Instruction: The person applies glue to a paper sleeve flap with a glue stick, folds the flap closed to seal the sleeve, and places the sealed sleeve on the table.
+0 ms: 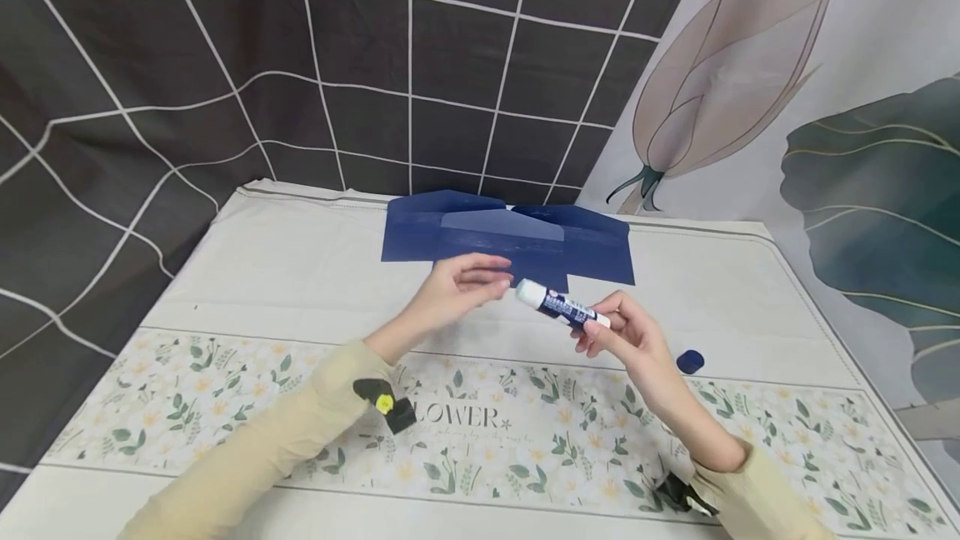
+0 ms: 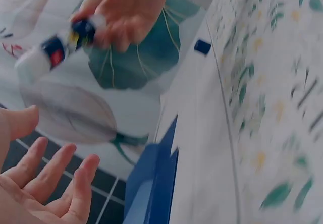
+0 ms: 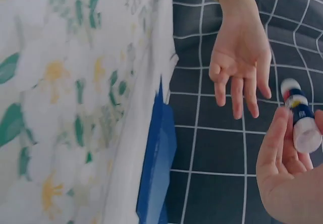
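My right hand (image 1: 637,340) pinches a glue stick (image 1: 562,307) near its base between thumb and fingers, and its white tip points left toward my other hand. The glue stick (image 3: 301,115) has a blue label and no cap on it. Fingers loosely extended, my left hand (image 1: 465,286) is held just left of the tip with nothing in it. Blue envelopes (image 1: 502,236) with raised flaps lie overlapping at the far side of the table, beyond both hands. A small dark blue cap (image 1: 690,362) rests on the table to the right of my right wrist.
A pale cloth (image 1: 300,265) with a flowered band and printed lettering covers the table. Behind it hangs a dark curtain (image 1: 360,48) with white grid lines. To the right is a white curtain (image 1: 750,190) with large leaf prints.
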Motion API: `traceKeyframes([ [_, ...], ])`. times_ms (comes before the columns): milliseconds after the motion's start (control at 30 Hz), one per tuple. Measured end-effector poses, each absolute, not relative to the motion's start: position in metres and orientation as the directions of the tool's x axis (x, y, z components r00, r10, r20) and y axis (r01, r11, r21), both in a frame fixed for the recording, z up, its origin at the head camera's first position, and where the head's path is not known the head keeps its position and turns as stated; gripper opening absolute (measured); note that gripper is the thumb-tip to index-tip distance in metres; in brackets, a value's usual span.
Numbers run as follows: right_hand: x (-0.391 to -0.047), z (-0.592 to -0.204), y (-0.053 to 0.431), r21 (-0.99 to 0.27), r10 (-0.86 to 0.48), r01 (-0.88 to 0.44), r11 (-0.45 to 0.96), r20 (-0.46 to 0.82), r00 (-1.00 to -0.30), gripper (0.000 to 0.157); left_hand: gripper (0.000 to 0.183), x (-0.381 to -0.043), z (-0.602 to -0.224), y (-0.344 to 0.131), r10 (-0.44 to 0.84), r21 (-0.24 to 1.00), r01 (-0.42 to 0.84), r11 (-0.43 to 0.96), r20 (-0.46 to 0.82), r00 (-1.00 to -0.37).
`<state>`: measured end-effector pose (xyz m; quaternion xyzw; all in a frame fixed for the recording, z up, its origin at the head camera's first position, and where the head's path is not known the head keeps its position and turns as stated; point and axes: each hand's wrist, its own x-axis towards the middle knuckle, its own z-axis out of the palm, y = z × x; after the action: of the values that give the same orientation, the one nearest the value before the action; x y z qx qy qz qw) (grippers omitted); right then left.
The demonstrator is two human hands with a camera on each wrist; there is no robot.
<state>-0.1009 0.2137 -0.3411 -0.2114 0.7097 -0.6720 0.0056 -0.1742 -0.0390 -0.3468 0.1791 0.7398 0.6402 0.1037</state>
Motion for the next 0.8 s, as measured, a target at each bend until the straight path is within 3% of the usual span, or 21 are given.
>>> traceKeyframes([
  [367, -0.098, -0.353, 0.218, -0.951, -0.469, -0.304, 0.047, 0.248, -0.848, 0.019, 0.035, -0.253, -0.357, -0.067, 0.167, 0.875, 0.127, 0.468, 0.054, -0.984],
  [800, -0.098, -0.360, 0.215, -0.952, -0.571, -0.303, 0.047, 0.224, -0.790, 0.012, 0.042, -0.308, -0.376, -0.080, 0.071, 0.865, -0.005, 0.501, -0.046, -0.996],
])
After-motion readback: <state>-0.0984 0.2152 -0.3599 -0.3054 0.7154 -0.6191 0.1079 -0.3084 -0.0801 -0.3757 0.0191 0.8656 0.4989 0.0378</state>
